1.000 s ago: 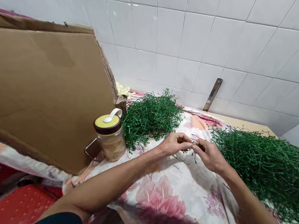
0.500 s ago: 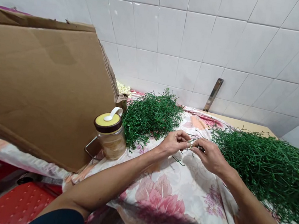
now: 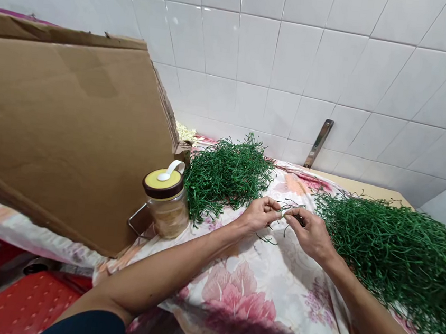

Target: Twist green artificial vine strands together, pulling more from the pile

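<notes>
Left hand (image 3: pixel 260 215) and right hand (image 3: pixel 309 234) raised just above the flowered cloth (image 3: pixel 238 301), fingers (image 3: pixel 278 207) of each pinched together on a thin green strand (image 3: pixel 291 208). Strand held up off the cloth, probably so its loose ends swing free of the piles. Smaller green pile (image 3: pixel 225 178) left of the strand, larger green pile (image 3: pixel 386 258) right of it, jar (image 3: pixel 166 206) farther left.

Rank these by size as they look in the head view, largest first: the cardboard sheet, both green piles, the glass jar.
Cardboard sheet
Right green pile
Left green pile
Glass jar
The right pile sits nearer the camera, so its lead over the left pile is unsure.
</notes>
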`<state>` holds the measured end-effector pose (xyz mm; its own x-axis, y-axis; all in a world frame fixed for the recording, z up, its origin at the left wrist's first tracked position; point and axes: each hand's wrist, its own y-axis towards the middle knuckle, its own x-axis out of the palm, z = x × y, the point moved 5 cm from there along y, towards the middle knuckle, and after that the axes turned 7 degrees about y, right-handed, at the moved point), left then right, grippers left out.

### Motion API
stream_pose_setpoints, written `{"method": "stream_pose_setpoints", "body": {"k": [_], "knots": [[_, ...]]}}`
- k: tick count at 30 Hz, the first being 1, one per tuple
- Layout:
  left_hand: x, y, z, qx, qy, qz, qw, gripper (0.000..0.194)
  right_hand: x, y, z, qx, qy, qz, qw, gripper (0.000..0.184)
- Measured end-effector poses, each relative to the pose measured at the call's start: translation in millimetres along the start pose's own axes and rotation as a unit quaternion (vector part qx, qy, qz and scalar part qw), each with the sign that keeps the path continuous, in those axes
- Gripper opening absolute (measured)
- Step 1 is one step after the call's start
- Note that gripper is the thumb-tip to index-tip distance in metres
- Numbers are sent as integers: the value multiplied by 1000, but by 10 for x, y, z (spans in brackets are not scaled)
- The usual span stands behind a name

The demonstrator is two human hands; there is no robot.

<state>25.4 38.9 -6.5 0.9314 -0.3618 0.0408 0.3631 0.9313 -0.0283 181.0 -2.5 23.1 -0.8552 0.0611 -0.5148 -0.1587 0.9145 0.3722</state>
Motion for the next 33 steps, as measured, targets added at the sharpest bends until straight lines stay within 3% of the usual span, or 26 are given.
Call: {"method": "stream_pose_setpoints", "body": {"k": [4, 12, 15, 17, 19, 23, 28, 33], "knots": [[24, -30, 2, -7, -19, -2, 1000, 37, 22, 2, 42, -5, 29, 8, 1000, 22], [22, -43, 0, -24, -47, 9, 999, 38, 32, -30, -61, -77, -38, 29, 996, 19], [9, -1, -10, -8, -22, 9, 1000, 34, 44, -22, -35, -40, -12, 14, 999, 22], [-9, 26, 29, 37, 16, 17, 999, 29, 67, -11, 31, 22, 48, -8, 999, 26], [-19, 25, 100, 98, 67, 23, 993, 22, 114, -15, 124, 112, 145, -43, 982, 34], [-4, -64, 227, 187, 186, 21, 964, 7, 211, -59, 228, 240, 319, -116, 910, 43], [-3, -158, 296, 220, 261, 14, 940, 1, 211, -74, 286, 296, 389, -176, 854, 45], [0, -198, 369, 253, 324, 14, 911, 7, 169, -41, 377, 312, 440, -158, 827, 44]]}}
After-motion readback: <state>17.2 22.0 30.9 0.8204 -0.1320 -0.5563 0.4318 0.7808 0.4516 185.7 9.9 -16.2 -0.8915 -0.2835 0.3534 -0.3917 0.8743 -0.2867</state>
